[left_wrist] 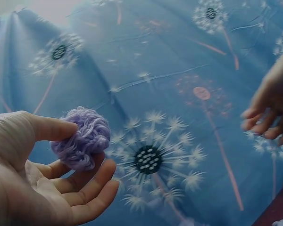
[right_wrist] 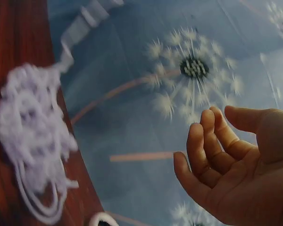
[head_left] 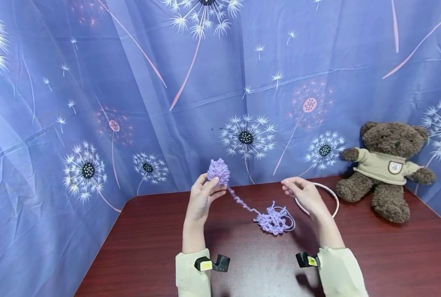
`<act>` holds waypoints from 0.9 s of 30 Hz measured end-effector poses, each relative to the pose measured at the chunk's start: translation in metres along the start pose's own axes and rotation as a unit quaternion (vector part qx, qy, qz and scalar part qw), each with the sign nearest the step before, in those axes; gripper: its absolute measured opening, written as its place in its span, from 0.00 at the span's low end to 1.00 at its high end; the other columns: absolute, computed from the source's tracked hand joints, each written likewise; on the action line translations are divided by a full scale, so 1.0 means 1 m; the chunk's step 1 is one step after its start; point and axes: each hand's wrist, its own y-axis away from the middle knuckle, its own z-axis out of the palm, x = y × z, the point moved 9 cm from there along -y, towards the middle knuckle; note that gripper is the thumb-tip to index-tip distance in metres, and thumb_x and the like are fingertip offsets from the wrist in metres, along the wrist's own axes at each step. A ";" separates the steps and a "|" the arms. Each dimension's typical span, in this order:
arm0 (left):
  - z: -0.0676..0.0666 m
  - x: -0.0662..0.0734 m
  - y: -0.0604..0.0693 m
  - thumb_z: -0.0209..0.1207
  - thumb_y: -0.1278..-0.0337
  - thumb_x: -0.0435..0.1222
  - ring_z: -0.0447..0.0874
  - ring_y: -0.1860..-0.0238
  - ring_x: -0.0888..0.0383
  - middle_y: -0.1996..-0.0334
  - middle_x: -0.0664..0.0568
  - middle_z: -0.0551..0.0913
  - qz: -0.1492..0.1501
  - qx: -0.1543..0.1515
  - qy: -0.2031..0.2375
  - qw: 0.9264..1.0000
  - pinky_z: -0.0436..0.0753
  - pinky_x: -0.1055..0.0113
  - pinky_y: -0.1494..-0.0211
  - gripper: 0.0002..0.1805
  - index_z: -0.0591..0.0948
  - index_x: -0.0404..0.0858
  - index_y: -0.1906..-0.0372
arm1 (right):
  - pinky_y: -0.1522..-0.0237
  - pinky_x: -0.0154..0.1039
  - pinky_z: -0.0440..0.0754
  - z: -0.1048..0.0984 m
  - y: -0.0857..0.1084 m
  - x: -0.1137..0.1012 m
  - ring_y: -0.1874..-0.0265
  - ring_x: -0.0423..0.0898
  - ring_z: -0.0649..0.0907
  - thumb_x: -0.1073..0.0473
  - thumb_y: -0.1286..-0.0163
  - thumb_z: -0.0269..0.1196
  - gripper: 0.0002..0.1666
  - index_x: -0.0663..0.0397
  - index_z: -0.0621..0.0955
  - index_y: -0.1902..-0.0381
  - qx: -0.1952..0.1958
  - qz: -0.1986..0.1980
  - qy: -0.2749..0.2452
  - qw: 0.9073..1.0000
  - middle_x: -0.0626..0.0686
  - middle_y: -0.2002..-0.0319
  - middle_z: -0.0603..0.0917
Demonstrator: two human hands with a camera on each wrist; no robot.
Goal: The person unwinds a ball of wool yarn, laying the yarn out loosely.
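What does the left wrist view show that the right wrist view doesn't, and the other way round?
Only the left wrist view shows the left hand and the purple yarn ball it holds.

Only the right wrist view shows the main body of the tangled yarn with its loose loops.

Both show the right hand, holding nothing, the dandelion-print backdrop, some of the table and a small part of the pale ring.

One wide view, two close ones
The head view faces forward and down over the reddish-brown table (head_left: pixel 149 239) to the dandelion-print curtain (head_left: pixel 213 82). The wrist views look closely past the left hand (left_wrist: pixel 42 186) and right hand (right_wrist: pixel 240 174) toward that curtain; both show the right hand.
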 end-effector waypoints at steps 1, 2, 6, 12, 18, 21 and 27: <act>0.004 -0.002 0.000 0.50 0.34 0.28 0.86 0.69 0.61 0.69 0.58 0.86 -0.003 -0.009 -0.005 1.000 0.86 0.67 0.58 0.08 0.73 0.39 0.54 | 0.59 0.22 0.82 0.007 0.001 -0.002 0.70 0.27 0.81 0.57 0.25 0.54 0.23 0.77 0.75 0.46 -0.006 -0.001 -0.003 1.000 0.34 0.71 0.81; 0.009 -0.004 0.000 0.51 0.34 0.28 0.86 0.68 0.61 0.69 0.58 0.85 -0.006 -0.018 -0.010 1.000 0.86 0.67 0.58 0.08 0.73 0.38 0.53 | 0.58 0.23 0.82 0.014 0.001 -0.005 0.69 0.27 0.81 0.57 0.25 0.54 0.23 0.76 0.74 0.46 -0.016 -0.003 -0.008 1.000 0.37 0.70 0.82; 0.026 -0.012 0.002 0.51 0.34 0.29 0.86 0.67 0.61 0.69 0.59 0.85 -0.018 -0.062 -0.034 0.997 0.86 0.67 0.56 0.10 0.72 0.34 0.49 | 0.50 0.30 0.83 0.045 0.005 -0.018 0.62 0.31 0.83 0.57 0.25 0.54 0.23 0.73 0.74 0.43 -0.062 -0.030 -0.020 0.997 0.55 0.58 0.86; 0.042 -0.020 0.005 0.50 0.33 0.29 0.85 0.68 0.64 0.70 0.60 0.84 -0.033 -0.099 -0.059 0.993 0.85 0.68 0.56 0.16 0.69 0.29 0.44 | 0.40 0.45 0.80 0.078 0.012 -0.025 0.53 0.39 0.83 0.56 0.26 0.55 0.25 0.66 0.74 0.38 -0.132 -0.039 -0.025 0.990 0.68 0.45 0.81; 0.047 -0.022 0.005 0.50 0.33 0.29 0.85 0.68 0.64 0.68 0.60 0.84 -0.036 -0.110 -0.061 0.991 0.85 0.69 0.56 0.15 0.70 0.30 0.45 | 0.54 0.37 0.79 0.080 0.015 -0.026 0.63 0.37 0.83 0.58 0.28 0.58 0.24 0.68 0.76 0.41 -0.146 -0.046 -0.013 0.988 0.58 0.62 0.86; 0.051 -0.021 0.006 0.49 0.33 0.29 0.85 0.68 0.64 0.67 0.59 0.84 -0.035 -0.124 -0.054 0.990 0.86 0.69 0.56 0.13 0.70 0.31 0.46 | 0.56 0.35 0.79 0.081 0.015 -0.026 0.64 0.36 0.82 0.59 0.28 0.57 0.25 0.70 0.73 0.39 -0.154 -0.041 -0.015 0.987 0.54 0.62 0.85; 0.060 -0.022 0.007 0.48 0.33 0.28 0.85 0.67 0.65 0.67 0.60 0.84 -0.038 -0.153 -0.056 0.986 0.86 0.69 0.56 0.12 0.70 0.31 0.47 | 0.50 0.37 0.82 0.083 0.014 -0.027 0.65 0.37 0.83 0.61 0.28 0.56 0.19 0.74 0.75 0.48 -0.160 -0.045 -0.024 0.986 0.50 0.65 0.85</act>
